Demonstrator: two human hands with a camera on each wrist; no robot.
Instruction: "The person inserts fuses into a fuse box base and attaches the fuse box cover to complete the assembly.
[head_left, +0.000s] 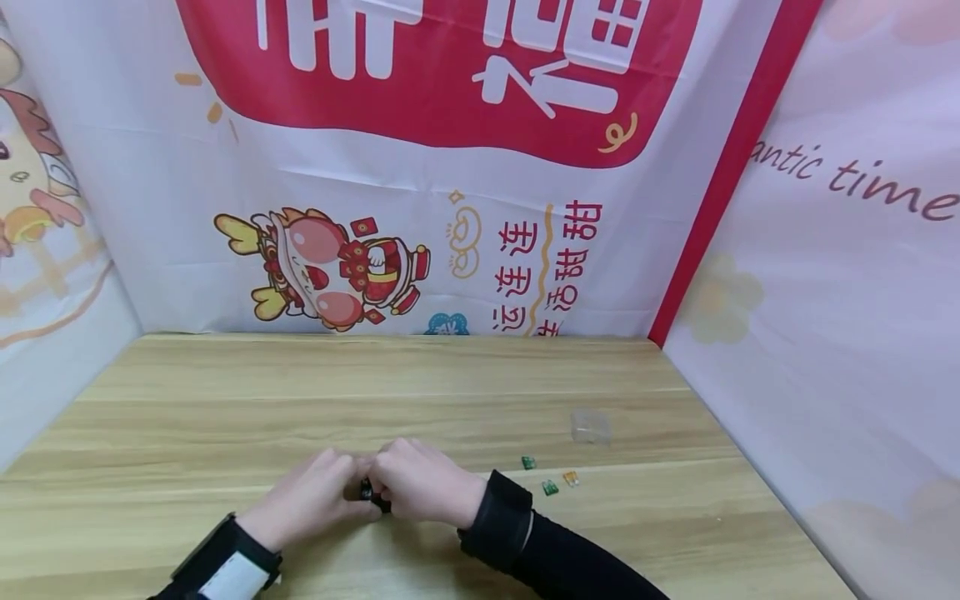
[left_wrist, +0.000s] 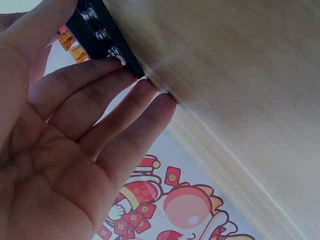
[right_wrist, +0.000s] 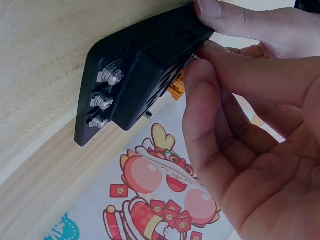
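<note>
A black fuse block (right_wrist: pixel 145 70) with a row of metal screw terminals (right_wrist: pixel 103 101) is tilted just above the table. My left hand (head_left: pixel 318 492) grips it, its fingers along the block's edge in the left wrist view. Orange blade fuses (left_wrist: pixel 77 51) sit in the block's slots. My right hand (head_left: pixel 429 485) is against the block, thumb and forefinger pinching a small red blade fuse (right_wrist: pixel 200 51) at its slotted face. The fingertips hide most of that red fuse; whether it is seated cannot be told.
Right of the hands lie two green blade fuses (head_left: pixel 551 487) and an orange blade fuse (head_left: pixel 572 478). Beyond them on the wooden table (head_left: pixel 262 375) is a clear plastic box (head_left: pixel 591 426). Printed cloth (head_left: pixel 480 167) hangs behind the table and at both sides.
</note>
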